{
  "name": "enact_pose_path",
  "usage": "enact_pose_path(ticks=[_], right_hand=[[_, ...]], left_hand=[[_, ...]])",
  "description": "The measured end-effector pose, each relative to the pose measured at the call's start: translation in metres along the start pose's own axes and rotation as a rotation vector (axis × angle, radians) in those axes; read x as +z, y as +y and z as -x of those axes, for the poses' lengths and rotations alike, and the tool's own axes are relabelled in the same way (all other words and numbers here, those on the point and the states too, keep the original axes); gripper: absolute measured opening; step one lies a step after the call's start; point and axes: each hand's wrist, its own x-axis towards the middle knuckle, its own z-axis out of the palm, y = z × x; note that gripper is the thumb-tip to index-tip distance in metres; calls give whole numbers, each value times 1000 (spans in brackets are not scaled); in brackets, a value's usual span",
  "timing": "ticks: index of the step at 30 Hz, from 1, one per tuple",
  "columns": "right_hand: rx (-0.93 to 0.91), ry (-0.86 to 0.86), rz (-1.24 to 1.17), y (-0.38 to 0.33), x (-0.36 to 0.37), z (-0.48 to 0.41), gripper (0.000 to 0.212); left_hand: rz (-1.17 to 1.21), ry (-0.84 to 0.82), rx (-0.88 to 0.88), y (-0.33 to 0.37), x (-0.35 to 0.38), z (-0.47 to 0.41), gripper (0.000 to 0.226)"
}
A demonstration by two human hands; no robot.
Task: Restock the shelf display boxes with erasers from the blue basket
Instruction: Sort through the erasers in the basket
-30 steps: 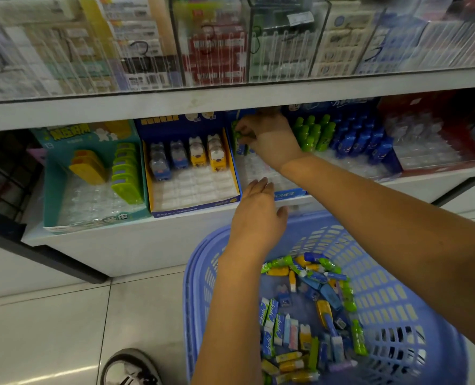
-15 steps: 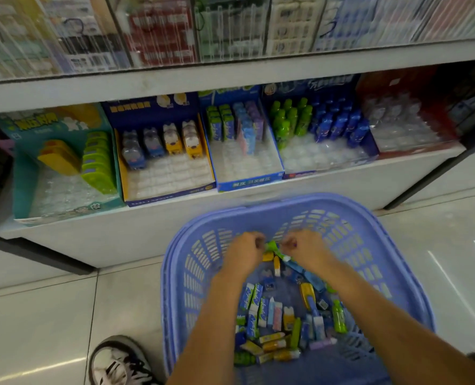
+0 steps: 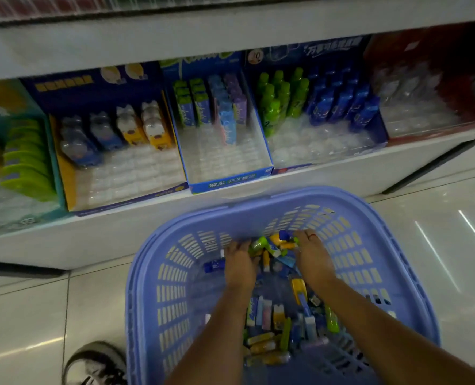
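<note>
Both hands are down in the basket (image 3: 175, 273), at its far end, backs up. Erasers (image 3: 275, 323) litter the basket floor, with a small heap against the far wall between the hands. The left hand (image 3: 240, 263) has its fingers dug into the heap; the right hand (image 3: 312, 259) has its fingertips curled onto the heap's far edge. It's too blurred to tell if either one grips anything. The likely pick is the green eraser (image 3: 258, 243), which lies flat, touching the left hand's fingertips, so the left is nearer. Its long axis runs diagonally, from the near-left up toward the basket's far-right corner; the cap end can't be made out. The boxes (image 3: 225, 162) sit on the shelf (image 3: 147, 232) just beyond the far rim, front slots unfilled.
</note>
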Motion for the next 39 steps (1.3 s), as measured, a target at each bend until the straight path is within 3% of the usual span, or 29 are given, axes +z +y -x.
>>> enact_pose_path(ticks=[4,11,16,18,21,25,28,33,39], right_hand=[[-63,-46,62,7,-10,-15,36],[-47,1,-154,6,-39,-9,14],[-40,-29,-674,1,-87,9,17],[-105,-68,-839,-1,-111,18,17],[-199,-31,-985,-9,-149,34,5],[-338,28,-1062,-25,-191,48,6],[-397,125,-1080,-32,-217,49,9],[-457,397,-900,-49,-261,10,18],[-439,394,-605,-80,-272,-46,30]], left_hand=[[-3,22,0,-3,10,-3,39],[367,0,-85,11,-13,-6,29],[622,-206,-16,29,-51,10,7],[677,-324,-16,40,-70,18,12],[881,-519,-46,62,-100,32,14],[1124,-617,-10,102,-145,51,20],[1077,-541,98,128,-167,64,24],[995,-229,197,142,-180,69,25],[1038,-146,199,144,-183,68,23]])
